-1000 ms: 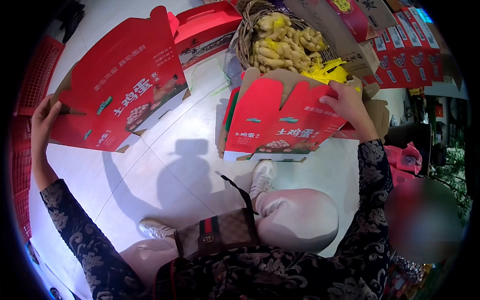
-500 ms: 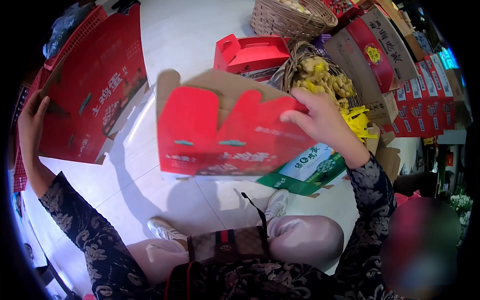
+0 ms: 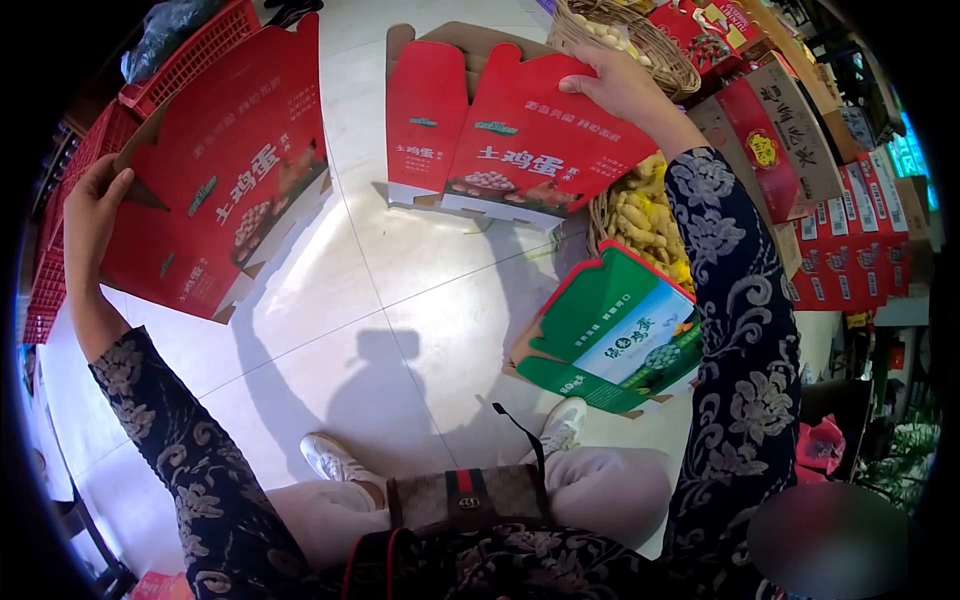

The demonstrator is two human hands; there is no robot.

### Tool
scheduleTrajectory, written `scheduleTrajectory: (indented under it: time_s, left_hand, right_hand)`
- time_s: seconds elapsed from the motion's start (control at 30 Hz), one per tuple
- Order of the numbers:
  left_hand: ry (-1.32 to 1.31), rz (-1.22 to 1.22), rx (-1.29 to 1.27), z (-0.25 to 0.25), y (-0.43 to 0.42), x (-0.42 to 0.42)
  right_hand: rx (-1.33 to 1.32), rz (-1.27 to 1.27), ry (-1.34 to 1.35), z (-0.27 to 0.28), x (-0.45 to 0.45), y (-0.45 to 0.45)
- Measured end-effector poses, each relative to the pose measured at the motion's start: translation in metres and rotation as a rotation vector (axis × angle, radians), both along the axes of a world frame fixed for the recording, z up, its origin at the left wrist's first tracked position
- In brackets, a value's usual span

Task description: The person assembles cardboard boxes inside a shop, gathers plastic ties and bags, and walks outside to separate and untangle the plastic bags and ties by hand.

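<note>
My left hand [image 3: 95,210] grips the left edge of a flattened red egg carton [image 3: 235,160], thumb on the printed face. My right hand [image 3: 625,85] is closed on the upper right edge of a second flattened red egg carton [image 3: 540,125] of the same print, held out in front of me. Both show white lettering and pictures of eggs. Below the right carton, a green and blue egg carton [image 3: 620,335] lies tilted beside a wicker basket of ginger [image 3: 640,215]. My right sleeve and the second red carton hide part of that basket.
Red plastic crates [image 3: 90,220] stand at the left, with a plastic bag [image 3: 165,40] on top. A wicker basket of eggs [image 3: 650,50] is at the back right. Brown and red boxes [image 3: 770,140] line the right side. A small bag [image 3: 465,497] hangs at my lap.
My right hand has carried its red carton away from me, uncovering floor and the green carton and covering the red handled box behind. My left hand and its carton appear slightly farther right.
</note>
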State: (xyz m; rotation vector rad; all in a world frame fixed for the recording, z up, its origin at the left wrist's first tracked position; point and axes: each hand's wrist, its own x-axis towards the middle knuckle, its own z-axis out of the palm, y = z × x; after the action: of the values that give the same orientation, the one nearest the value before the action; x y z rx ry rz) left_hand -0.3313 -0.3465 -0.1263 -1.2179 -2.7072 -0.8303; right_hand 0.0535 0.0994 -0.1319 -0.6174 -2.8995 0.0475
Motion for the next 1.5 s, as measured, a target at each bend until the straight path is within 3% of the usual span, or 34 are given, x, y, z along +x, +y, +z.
scheduleTrajectory:
  time_s: [0.13,0.4,0.53,0.73,0.83,0.9,0.97,1.0,1.03,1.07,1.13,1.27,1.33,1.37,1.47,1.5]
  left_hand:
    - [-0.182,-0.127,-0.019,0.004,0.007,0.002]
    - [-0.69,-0.359,-0.078,0.011,0.017,0.031]
    - [-0.726,-0.464,-0.159,0.02,0.027,0.057]
    - [-0.711,-0.623,-0.232,0.034,0.057,0.098]
    - [-0.682,-0.708,-0.218,0.031,0.08,0.124]
    - [-0.708,-0.748,-0.201,0.027,0.099,0.149]
    - [-0.747,-0.756,-0.181,0.028,0.115,0.18]
    - [-0.732,-0.804,-0.139,0.025,0.122,0.195]
    - [-0.734,-0.812,-0.132,0.026,0.127,0.212]
    - [-0.739,-0.829,-0.122,0.027,0.132,0.231]
    - [-0.692,-0.885,-0.077,0.026,0.139,0.274]
    - [-0.747,-0.956,0.031,0.025,0.16,0.343]
    - [-0.45,-1.097,0.267,0.008,0.18,0.372]
    - [-0.339,-1.156,0.137,0.006,0.187,0.38]
    - [-0.082,-0.961,0.31,-0.01,0.21,0.408]
    - [-0.139,-0.965,0.258,-0.03,0.215,0.409]
  right_hand:
    - [-0.085,-0.063,-0.01,-0.006,0.007,0.009]
    - [0.02,-0.141,0.03,-0.019,0.005,0.001]
    - [0.086,-0.083,-0.002,-0.02,0.012,-0.003]
    - [0.471,-0.005,0.197,-0.018,0.022,-0.019]
    - [-0.039,0.064,0.352,0.008,0.032,-0.033]
    - [-1.088,0.045,0.287,0.046,0.051,-0.078]
    - [-1.359,0.144,0.112,0.068,0.084,-0.128]
    - [-0.869,0.386,-0.047,0.071,0.1,-0.136]
    - [-0.519,0.372,-0.136,0.082,0.112,-0.157]
    - [-0.432,0.163,-0.133,0.081,0.128,-0.172]
    - [-0.558,-0.141,-0.213,0.088,0.157,-0.184]
    - [-0.385,-0.122,-0.069,0.106,0.226,-0.173]
    - [-0.314,-0.2,-0.061,0.124,0.256,-0.166]
    - [-0.262,-0.256,-0.093,0.121,0.272,-0.161]
    - [-0.081,-0.447,-0.111,0.088,0.32,-0.143]
    - [-0.011,-0.526,-0.058,0.076,0.333,-0.14]
